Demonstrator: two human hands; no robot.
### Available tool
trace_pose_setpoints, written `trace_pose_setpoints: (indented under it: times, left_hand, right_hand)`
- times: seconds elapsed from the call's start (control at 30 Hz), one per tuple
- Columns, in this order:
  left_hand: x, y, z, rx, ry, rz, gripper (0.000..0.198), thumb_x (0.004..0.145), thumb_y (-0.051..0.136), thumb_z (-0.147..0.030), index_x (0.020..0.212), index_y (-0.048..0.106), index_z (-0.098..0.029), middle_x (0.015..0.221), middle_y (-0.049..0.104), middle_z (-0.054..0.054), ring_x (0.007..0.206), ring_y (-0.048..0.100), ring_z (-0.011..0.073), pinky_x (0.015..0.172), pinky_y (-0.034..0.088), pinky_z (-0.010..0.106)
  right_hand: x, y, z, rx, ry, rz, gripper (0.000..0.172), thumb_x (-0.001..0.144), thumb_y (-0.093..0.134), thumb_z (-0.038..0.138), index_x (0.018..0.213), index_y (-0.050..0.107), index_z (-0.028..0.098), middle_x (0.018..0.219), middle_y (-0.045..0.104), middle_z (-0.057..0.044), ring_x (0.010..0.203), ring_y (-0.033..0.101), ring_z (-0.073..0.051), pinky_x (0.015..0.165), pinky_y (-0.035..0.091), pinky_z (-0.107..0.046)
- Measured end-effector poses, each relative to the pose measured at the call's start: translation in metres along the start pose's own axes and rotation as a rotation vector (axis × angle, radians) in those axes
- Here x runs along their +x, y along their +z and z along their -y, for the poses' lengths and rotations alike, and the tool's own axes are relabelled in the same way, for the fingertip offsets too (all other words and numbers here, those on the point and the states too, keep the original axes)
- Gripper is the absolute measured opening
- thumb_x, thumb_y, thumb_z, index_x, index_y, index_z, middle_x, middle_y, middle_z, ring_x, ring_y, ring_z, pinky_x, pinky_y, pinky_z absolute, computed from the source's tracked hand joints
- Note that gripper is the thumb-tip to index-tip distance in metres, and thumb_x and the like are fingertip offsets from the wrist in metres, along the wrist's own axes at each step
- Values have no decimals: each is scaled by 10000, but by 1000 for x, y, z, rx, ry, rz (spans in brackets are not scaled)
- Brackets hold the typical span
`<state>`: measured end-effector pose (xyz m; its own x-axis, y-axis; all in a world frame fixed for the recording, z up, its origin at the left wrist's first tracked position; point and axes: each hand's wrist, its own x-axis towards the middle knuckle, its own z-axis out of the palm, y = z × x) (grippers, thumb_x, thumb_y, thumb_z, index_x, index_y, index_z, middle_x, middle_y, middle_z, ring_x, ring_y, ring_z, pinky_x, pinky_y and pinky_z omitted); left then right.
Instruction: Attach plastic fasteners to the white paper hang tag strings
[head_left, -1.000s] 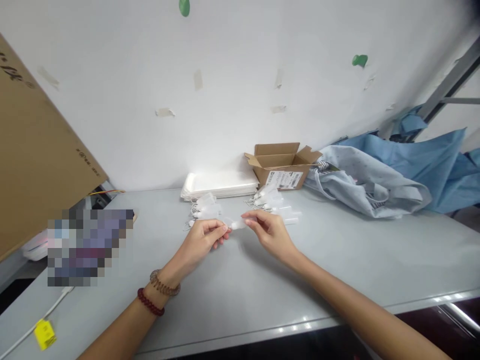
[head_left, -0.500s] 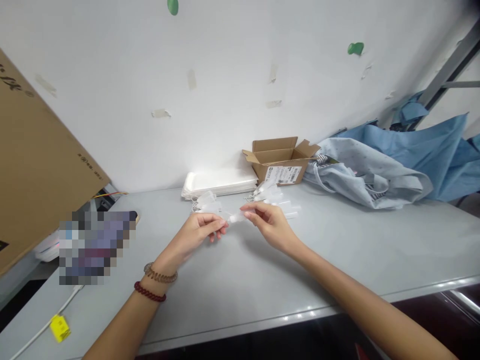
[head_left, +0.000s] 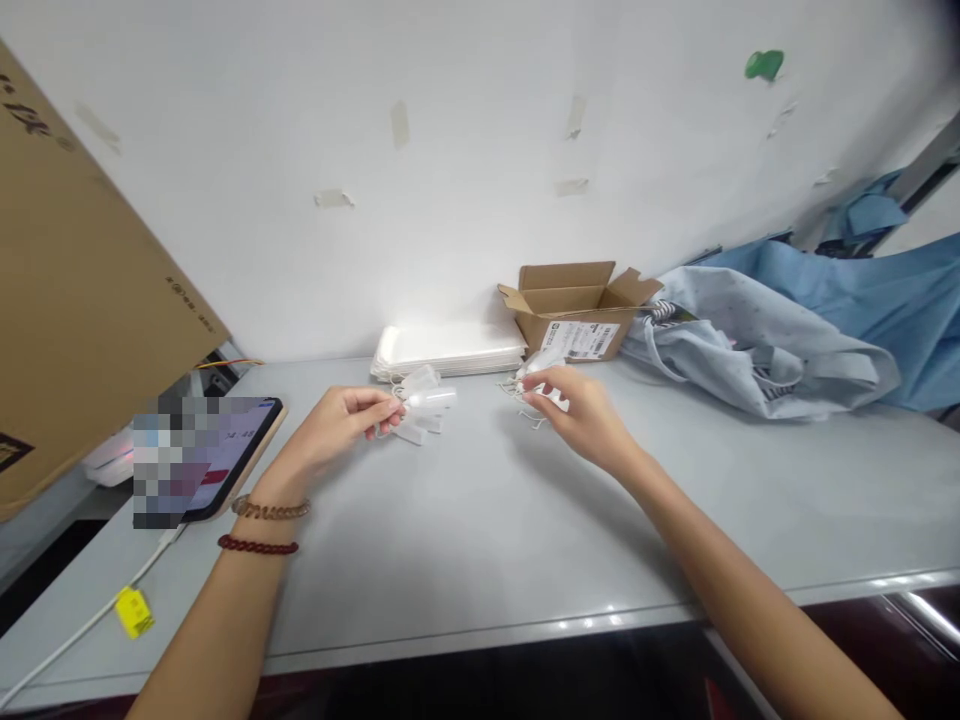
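My left hand (head_left: 349,425) pinches a small clear plastic piece with a thin cord (head_left: 433,398) by its corded end. It is held over a fan of similar clear pieces (head_left: 411,433) on the table. Further right, my right hand (head_left: 576,402) is at a second cluster of corded clear pieces (head_left: 541,362). Its thumb and index finger are closed around the corded end of one of them. The fingers partly hide that cluster.
A stack of flat white packets (head_left: 450,350) lies by the wall beside an opened cardboard box (head_left: 574,335). A pale blue cloth bag (head_left: 757,350) rests at the right. At the left are a phone (head_left: 236,460), its white cable (head_left: 82,630) and a large cardboard panel (head_left: 82,290).
My hands were close together at the middle with a clear piece between them. The left has moved left with that piece to the left fan; the right has moved right to the other cluster.
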<state>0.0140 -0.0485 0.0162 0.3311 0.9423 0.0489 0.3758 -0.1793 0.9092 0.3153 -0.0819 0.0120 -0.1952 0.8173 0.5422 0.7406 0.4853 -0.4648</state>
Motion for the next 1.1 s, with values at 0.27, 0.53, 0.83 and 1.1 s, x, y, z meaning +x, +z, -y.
trace_pose_setpoints:
  times: [0.27, 0.53, 0.83, 1.1]
  left_hand:
    - [5, -7, 14, 114, -88, 81, 314, 752, 606, -452, 680, 666, -152, 688, 628, 44, 636, 536, 148, 557, 394, 249]
    - [6, -2, 18, 178, -151, 56, 356, 738, 601, -477, 626, 641, -141, 606, 615, 40, 553, 534, 137, 501, 371, 229]
    - [6, 8, 11, 235, -136, -131, 404, 754, 571, -485, 521, 572, -155, 501, 535, -10, 485, 459, 112, 486, 336, 219]
    - [3, 30, 0, 214, -19, -133, 400, 789, 532, -439, 508, 534, -155, 472, 474, -28, 445, 390, 95, 456, 282, 219]
  right_hand:
    - [3, -11, -47, -331, 17, 33, 177, 789, 523, 93, 873, 667, 152, 899, 673, -108, 898, 553, -268, 774, 436, -370]
    - [3, -26, -39, -241, 119, 169, 175, 802, 500, 134, 763, 668, 161, 778, 695, -64, 752, 602, -205, 665, 421, -294]
    - [-1, -23, -47, -327, 108, 273, 132, 744, 637, 190, 863, 687, 168, 882, 690, -78, 889, 562, -257, 722, 409, -320]
    - [-3, -12, -46, -371, 141, 318, 188, 756, 601, 116, 916, 679, 180, 907, 698, -72, 929, 550, -258, 753, 409, -328]
